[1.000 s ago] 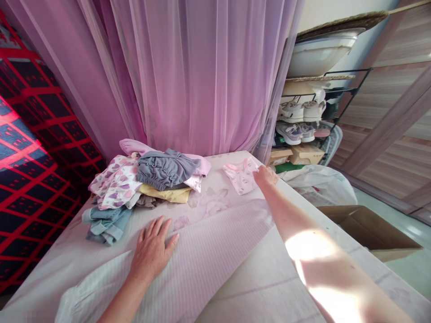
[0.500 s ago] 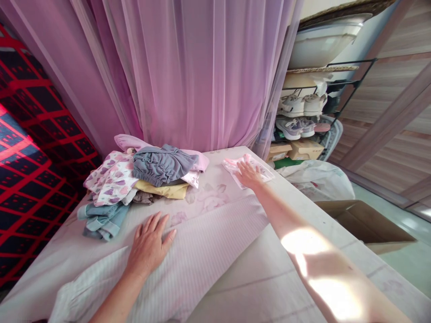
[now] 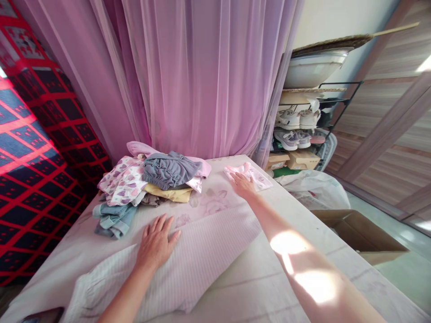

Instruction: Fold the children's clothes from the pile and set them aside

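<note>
Toward one o'clock my right grip [image 3: 243,186] lies open on a pink baby garment [image 3: 252,176], my left grip [image 3: 156,242] spread wide on striped pink cloth [image 3: 198,255]; the cardboard box label [image 3: 278,161] is too small to read.

Count as follows: one left hand [image 3: 155,242]; one right hand [image 3: 243,186]; one small pink garment [image 3: 249,176]; one clothes stack [image 3: 148,179] of at least six garments; two pairs of shoes [image 3: 296,119]; two small cardboard boxes [image 3: 301,160]; one open carton [image 3: 358,235]; one white basin [image 3: 314,69]; one plastic bag [image 3: 313,193].
</note>
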`<act>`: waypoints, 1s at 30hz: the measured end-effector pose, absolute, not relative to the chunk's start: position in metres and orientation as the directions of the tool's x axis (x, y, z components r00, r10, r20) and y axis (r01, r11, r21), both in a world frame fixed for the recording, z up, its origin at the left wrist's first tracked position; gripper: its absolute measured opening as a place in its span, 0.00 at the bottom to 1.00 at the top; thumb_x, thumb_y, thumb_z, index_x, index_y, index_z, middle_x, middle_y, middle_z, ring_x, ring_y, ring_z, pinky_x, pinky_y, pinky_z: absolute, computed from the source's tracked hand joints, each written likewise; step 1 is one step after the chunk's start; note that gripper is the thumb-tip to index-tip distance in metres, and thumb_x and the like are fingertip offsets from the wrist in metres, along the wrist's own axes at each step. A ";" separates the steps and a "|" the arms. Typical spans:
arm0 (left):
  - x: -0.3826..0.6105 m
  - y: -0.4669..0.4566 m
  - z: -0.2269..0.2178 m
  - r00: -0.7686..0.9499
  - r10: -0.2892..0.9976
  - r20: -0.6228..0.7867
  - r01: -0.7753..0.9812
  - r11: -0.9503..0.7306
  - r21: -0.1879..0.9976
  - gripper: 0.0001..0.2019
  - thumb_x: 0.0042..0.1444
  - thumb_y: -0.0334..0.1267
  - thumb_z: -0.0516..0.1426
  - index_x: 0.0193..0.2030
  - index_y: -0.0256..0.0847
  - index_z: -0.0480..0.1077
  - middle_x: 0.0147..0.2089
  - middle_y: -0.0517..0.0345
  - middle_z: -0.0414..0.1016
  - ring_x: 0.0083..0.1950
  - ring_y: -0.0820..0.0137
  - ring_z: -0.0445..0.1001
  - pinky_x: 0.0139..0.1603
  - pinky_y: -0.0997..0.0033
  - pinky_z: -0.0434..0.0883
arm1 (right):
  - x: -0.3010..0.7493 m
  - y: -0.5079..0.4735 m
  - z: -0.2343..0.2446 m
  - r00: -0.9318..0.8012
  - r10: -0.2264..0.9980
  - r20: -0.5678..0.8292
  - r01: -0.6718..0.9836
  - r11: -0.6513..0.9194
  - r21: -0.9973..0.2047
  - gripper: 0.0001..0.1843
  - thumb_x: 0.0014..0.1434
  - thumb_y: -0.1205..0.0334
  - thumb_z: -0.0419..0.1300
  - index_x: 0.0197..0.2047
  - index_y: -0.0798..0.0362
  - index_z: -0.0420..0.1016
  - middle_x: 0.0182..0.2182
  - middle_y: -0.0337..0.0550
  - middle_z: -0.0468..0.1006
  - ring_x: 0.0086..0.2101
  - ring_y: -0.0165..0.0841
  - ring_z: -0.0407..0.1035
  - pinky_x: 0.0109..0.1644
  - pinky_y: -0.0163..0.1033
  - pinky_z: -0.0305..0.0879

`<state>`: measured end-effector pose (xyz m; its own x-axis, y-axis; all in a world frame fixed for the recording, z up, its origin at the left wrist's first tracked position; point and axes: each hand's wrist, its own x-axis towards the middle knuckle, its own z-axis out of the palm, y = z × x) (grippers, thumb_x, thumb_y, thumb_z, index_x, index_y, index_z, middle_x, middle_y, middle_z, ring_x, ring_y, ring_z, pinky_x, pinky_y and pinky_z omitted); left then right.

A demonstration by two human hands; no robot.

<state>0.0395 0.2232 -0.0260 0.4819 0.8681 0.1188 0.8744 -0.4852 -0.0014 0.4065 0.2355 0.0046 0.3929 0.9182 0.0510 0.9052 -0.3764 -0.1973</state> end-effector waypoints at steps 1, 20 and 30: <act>0.040 0.223 -0.026 0.485 0.866 0.124 0.873 -0.488 0.002 0.27 0.64 0.50 0.46 0.66 0.42 0.63 0.69 0.46 0.61 0.70 0.55 0.57 0.66 0.47 0.56 | 0.405 0.228 0.006 0.408 0.908 0.092 0.898 -0.381 -0.221 0.28 0.71 0.52 0.34 0.70 0.43 0.55 0.69 0.44 0.57 0.66 0.40 0.51 0.67 0.59 0.43; 0.035 0.174 -0.023 0.476 0.861 0.179 0.876 -0.482 -0.014 0.24 0.65 0.43 0.45 0.65 0.46 0.65 0.68 0.48 0.64 0.69 0.56 0.60 0.68 0.45 0.53 | 0.341 0.064 -0.034 0.653 0.705 0.278 0.752 -0.558 -0.352 0.23 0.65 0.60 0.46 0.58 0.49 0.74 0.63 0.47 0.68 0.60 0.41 0.62 0.59 0.43 0.59; -0.004 0.140 -0.032 0.466 0.866 0.182 0.881 -0.474 0.002 0.25 0.62 0.47 0.48 0.65 0.46 0.66 0.69 0.50 0.64 0.69 0.55 0.60 0.69 0.45 0.54 | 0.398 0.121 0.004 0.733 0.679 0.035 0.652 -0.688 -0.318 0.27 0.64 0.56 0.50 0.65 0.50 0.65 0.57 0.56 0.72 0.56 0.46 0.65 0.56 0.49 0.60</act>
<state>-0.0043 0.1398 -0.0322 0.4658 0.8660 0.1815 0.8805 -0.4740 0.0017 0.3981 0.1205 0.0044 0.7331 0.6792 0.0346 0.6524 -0.6881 -0.3176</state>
